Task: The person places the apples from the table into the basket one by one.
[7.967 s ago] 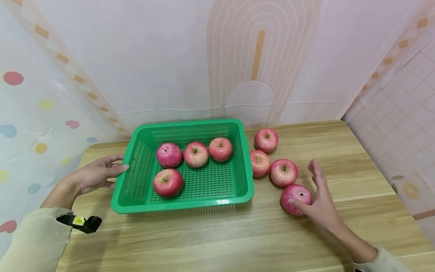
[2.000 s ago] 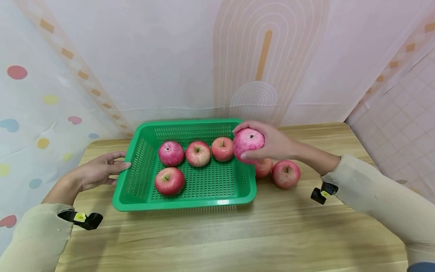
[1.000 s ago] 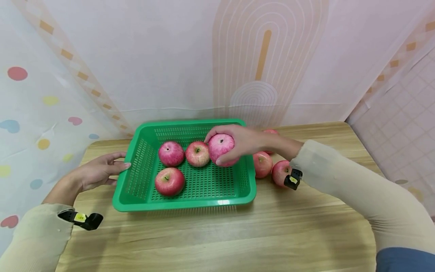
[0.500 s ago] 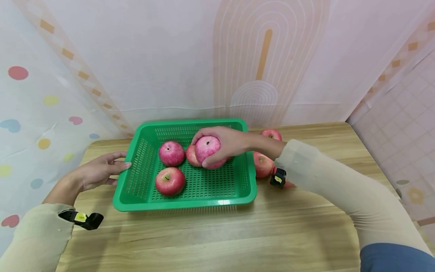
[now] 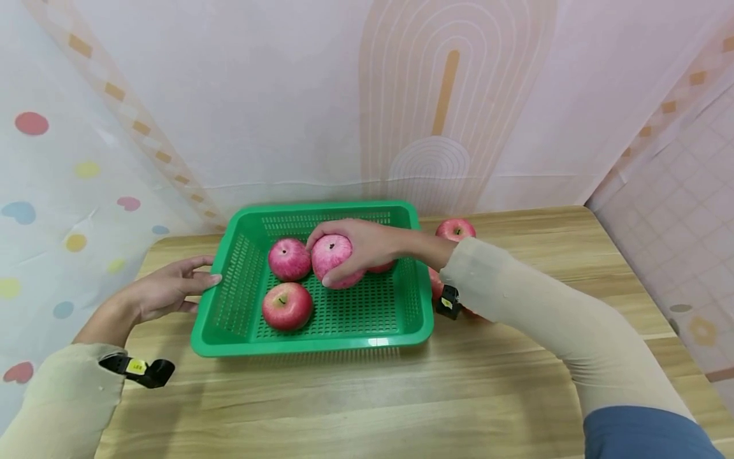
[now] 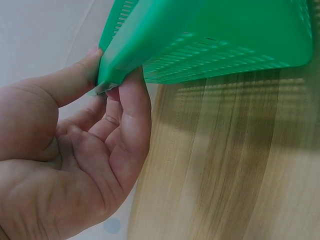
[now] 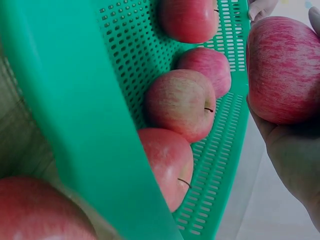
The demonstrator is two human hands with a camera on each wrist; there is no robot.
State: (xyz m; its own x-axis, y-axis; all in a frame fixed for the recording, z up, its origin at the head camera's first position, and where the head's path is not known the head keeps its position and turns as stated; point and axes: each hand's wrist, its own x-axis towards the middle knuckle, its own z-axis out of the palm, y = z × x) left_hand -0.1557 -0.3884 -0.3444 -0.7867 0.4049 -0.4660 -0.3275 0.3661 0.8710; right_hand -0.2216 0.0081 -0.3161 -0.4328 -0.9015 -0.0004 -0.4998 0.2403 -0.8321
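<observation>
My left hand (image 5: 172, 288) pinches the left rim of a green plastic basket (image 5: 309, 347), thumb on top and fingers beneath, as the left wrist view shows. Over the basket, my right hand (image 5: 367, 245) grips a pink-striped apple (image 5: 331, 255), which appears large and close in the right wrist view. Inside lie a dark pink apple (image 5: 288, 260) at the back left and a red apple (image 5: 287, 306) in front of it. A paler apple (image 7: 181, 104) and another red apple (image 7: 167, 165) also lie in the basket; the right hand and its apple largely cover them in the head view.
Outside the basket's right wall, a red apple (image 5: 455, 229) rests at the back of the wooden table (image 5: 355, 408). Another apple (image 5: 434, 284) beside the wall is partly behind the right sleeve. A patterned backdrop (image 5: 275, 115) rises behind the table.
My right hand took the striped apple from the table on the right, carried it over the basket's right rim and moved left above the apples inside. My left hand stays on the rim.
</observation>
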